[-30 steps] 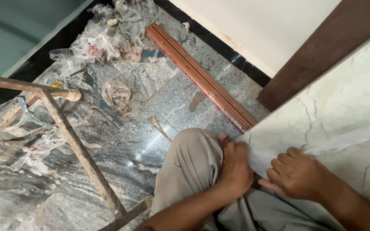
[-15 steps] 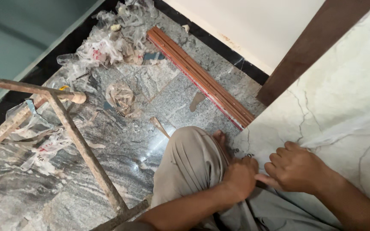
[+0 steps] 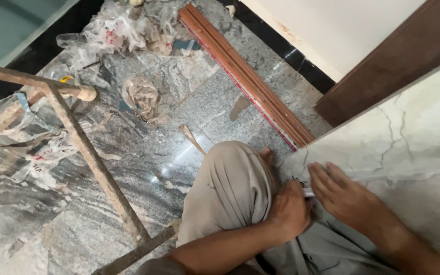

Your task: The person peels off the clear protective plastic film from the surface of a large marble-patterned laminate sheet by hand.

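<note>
Between hands (image 3: pixel 291 211), half-hidden white object (image 3: pixel 308 192)

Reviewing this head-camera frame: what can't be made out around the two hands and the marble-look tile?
- Left hand: its fingertips curl under at the marble-look tile corner, so what it grips is hidden.
- Small white item between the hands: too small to identify.
- Right hand: lies flat on the tile; its forearm is cut off by the bottom edge.
- Tile: right and bottom frame edges hide its extent.
- Bent knee: hides the floor beneath.
</note>
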